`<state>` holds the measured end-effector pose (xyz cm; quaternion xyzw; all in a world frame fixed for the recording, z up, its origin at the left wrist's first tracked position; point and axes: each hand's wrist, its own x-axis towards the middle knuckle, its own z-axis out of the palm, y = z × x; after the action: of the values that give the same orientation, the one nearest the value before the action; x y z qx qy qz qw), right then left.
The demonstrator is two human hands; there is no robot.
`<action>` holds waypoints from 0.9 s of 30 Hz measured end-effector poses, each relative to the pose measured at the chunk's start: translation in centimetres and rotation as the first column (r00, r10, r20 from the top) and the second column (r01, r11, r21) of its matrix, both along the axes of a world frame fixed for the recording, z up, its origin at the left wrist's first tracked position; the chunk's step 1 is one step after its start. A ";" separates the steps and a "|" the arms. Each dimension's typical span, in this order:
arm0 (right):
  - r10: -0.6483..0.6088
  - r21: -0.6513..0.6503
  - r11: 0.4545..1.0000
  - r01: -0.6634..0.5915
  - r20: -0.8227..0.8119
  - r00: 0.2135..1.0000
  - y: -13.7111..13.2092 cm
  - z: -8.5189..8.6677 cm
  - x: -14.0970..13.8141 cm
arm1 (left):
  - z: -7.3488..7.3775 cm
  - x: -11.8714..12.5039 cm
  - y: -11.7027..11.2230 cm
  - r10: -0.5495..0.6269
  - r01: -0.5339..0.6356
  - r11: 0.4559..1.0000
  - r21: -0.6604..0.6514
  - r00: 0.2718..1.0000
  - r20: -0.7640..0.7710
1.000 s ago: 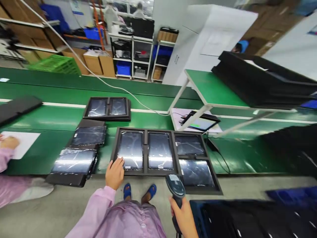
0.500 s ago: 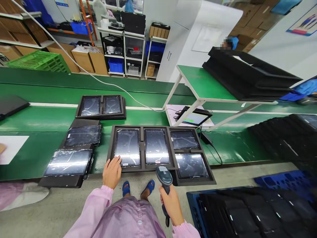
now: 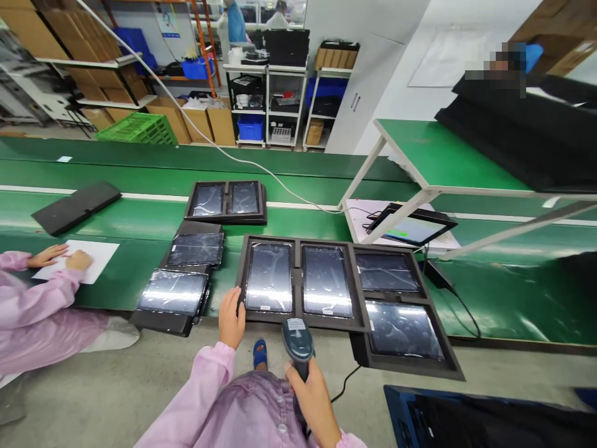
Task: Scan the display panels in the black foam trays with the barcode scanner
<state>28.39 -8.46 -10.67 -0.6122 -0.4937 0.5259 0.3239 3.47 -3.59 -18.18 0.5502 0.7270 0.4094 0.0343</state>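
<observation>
In the head view my right hand (image 3: 314, 398) is wrapped round the handle of a dark barcode scanner (image 3: 298, 341). The scanner's head points at the front edge of a black foam tray (image 3: 297, 298). Two tablets lie in that tray side by side, a left tablet (image 3: 269, 274) and a right tablet (image 3: 327, 277), each with a small white label at its lower edge. My left hand (image 3: 232, 318) rests against the tray's left front edge, fingers stretched out. A second foam tray (image 3: 445, 339) with two tablets sits on the right, partly under the first.
Stacked tablets (image 3: 173, 292) and a back tray (image 3: 262, 205) stand left. A screen (image 3: 415, 225) sits under a green raised shelf (image 3: 466, 155). A co-worker's hands (image 3: 77, 260) are on white paper at far left. A blue crate (image 3: 396, 410) stands lower right.
The view has swung right, so the bench things sit differently in the picture. My left hand has slid from the tray's corner to its left side. The scanner is now nearer the tray's middle.
</observation>
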 end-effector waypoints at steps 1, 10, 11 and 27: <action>0.032 0.002 0.999 -0.032 -0.007 0.999 -0.2 0.0 -1.3 | -0.4 -0.3 -0.2 0.062 -0.059 0.997 -0.046 0.996 0.062; 0.119 -0.099 0.988 -0.120 -0.023 0.993 -0.9 0.0 -5.8 | -1.2 -0.8 -1.0 0.064 0.001 0.981 -0.195 0.943 0.327; 0.119 -0.100 0.988 -0.121 -0.023 0.993 -1.0 0.0 -5.8 | -1.2 -0.8 -1.0 0.064 0.002 0.981 -0.194 0.942 0.330; -0.296 0.090 0.954 0.286 0.127 0.947 4.9 -1.3 3.0 | 0.0 -1.6 0.0 0.106 -0.011 0.976 -0.216 0.894 0.435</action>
<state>31.38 -3.54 -11.97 -0.7016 -0.4377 0.4106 0.3842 1.90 -3.59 -18.21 0.4136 0.7549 0.4466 0.2440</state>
